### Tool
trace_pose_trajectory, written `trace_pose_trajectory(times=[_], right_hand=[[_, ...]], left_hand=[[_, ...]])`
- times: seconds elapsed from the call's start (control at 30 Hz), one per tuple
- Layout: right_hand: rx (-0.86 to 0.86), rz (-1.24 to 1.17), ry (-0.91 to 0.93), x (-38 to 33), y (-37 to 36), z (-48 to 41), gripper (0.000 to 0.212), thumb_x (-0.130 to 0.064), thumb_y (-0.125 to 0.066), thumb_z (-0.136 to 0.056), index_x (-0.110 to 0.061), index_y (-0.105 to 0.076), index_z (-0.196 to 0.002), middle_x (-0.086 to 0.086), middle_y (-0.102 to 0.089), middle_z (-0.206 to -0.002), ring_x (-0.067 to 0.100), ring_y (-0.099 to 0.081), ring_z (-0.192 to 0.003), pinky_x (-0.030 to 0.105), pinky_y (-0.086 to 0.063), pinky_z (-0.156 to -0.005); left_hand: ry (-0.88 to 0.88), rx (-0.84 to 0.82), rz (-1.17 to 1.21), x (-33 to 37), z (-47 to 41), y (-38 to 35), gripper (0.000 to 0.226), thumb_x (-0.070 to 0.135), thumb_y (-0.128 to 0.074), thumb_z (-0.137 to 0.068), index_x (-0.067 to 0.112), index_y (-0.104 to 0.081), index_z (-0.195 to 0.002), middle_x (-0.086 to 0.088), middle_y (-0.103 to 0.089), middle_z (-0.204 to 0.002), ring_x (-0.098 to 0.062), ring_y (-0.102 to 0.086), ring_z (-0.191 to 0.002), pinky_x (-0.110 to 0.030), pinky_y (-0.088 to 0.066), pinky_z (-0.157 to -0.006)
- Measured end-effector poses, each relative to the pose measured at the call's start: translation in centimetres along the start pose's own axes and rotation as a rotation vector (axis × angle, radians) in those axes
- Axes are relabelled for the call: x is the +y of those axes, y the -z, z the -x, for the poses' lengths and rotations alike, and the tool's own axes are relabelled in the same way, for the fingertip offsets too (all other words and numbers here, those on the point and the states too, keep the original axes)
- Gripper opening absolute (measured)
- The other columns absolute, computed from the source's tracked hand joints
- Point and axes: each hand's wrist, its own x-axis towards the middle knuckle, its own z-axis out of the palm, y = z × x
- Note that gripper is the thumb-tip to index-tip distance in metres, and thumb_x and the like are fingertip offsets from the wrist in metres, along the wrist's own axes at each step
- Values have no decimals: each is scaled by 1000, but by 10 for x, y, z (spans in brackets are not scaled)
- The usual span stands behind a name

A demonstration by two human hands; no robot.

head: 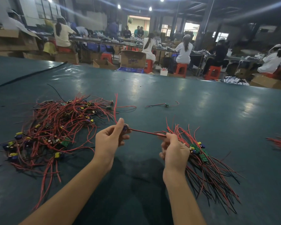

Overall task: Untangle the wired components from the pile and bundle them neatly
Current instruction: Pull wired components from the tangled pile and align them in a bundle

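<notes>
so one wired component [144,132] is stretched taut, long axis left-right between the fingers. Left hand [110,140] pinches its board end. Right hand [173,151] pinches the wire tips, fingers also curled round the bundle [199,151]. Pile [55,127] sits left of the left fingers.

I am working in a factory assembly hall: workers [184,51] are sitting on red stools [181,69] along long benches [94,40], cardboard boxes [133,59] are standing beside them, and wired circuit boards [55,127] are lying heaped on my green table [169,95].

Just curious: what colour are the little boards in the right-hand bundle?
The boards are green, seen best in the head view.
</notes>
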Motion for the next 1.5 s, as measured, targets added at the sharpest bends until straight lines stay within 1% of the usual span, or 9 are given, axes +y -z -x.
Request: trace_pose_trajectory(times=[0.13, 0.23, 0.43, 0.7, 0.87, 1.0, 1.2, 1.3, 1.5], right_hand=[[-81, 74, 117, 6, -6, 6, 38, -15, -61, -92, 5, -63, -60, -4, -53, -53, 8, -43, -53, 28, -33, -60], [-162, 120, 126, 6, -6, 8, 44, -25, -56, -98, -12, -75, -60, -5, -55, -50, 4, -45, -48, 26, -34, -59], [-146, 63, -11, 1, -2, 8, 76, -57, -28, -101, -14, -75, -60, -2, -48, -45, 9, -41, -40, 20, -34, -40], [-287, 132, -104, 5, -14, 17, 29, -38, -65, -91, -21, -79, -72, -2, -54, -51, 5, -39, -41, 17, -32, -38], [-337, 122, -88, 9, -21, 24, 21, -29, -69, -89, -29, -80, -71, 8, -67, -75, 15, -56, -71, 27, -47, -64], [-290, 97, -154, 7, -22, 25, 24, -26, -72, -87, -28, -78, -64, -8, -59, -56, 5, -44, -46, 18, -36, -42], [-165, -52, -102, 6, -23, 28, 27, -18, -70, -90, -18, -77, -64, -2, -70, -64, 4, -44, -41, 17, -32, -38], [-131, -33, -3, 5, -23, 29, 25, -17, -67, -92, -16, -76, -68, -1, -72, -66, 4, -59, -52, 16, -47, -49], [-106, 224, 269, 10, -20, 26, 16, -22, -65, -94, -17, -79, -89, -6, -75, -87, 4, -68, -89, 17, -52, -80]], left_hand=[[160, 50, 201, 4, -3, 3, 31, 42, -68, -78, 11, -70, -81, -3, -72, -71, -6, -64, -54, -15, -47, -44], [210, 21, 264, 8, -6, 5, 26, 37, -58, -92, 13, -65, -87, -2, -75, -76, -6, -67, -56, -13, -46, -42], [363, -91, 414, 15, -17, 16, 30, 46, -57, -90, 17, -60, -84, 7, -63, -63, -2, -44, -39, -14, -37, -37], [432, -360, 111, 6, -5, 4, 48, 52, -70, -66, 10, -75, -90, 4, -52, -51, -3, -40, -34, -15, -33, -35], [413, -440, -38, 3, 3, -1, 59, 49, -68, -69, 14, -66, -116, 7, -54, -52, -3, -47, -39, -15, -41, -39], [458, -451, 24, -1, 3, 0, 53, 51, -58, -82, 16, -62, -121, 6, -47, -48, -3, -38, -36, -16, -34, -37], [491, -398, 287, -9, 2, -4, 26, 12, -47, -95, 14, -58, -119, 1, -60, -62, -7, -44, -42, -16, -39, -41], [423, -436, 71, -17, 8, -8, 29, 9, -62, -86, 11, -59, -115, -2, -66, -71, -9, -52, -50, -19, -45, -50], [300, -470, 47, -14, 13, -10, 30, 55, -79, -69, 25, -75, -76, 3, -58, -66, -8, -47, -51, -19, -41, -51]])
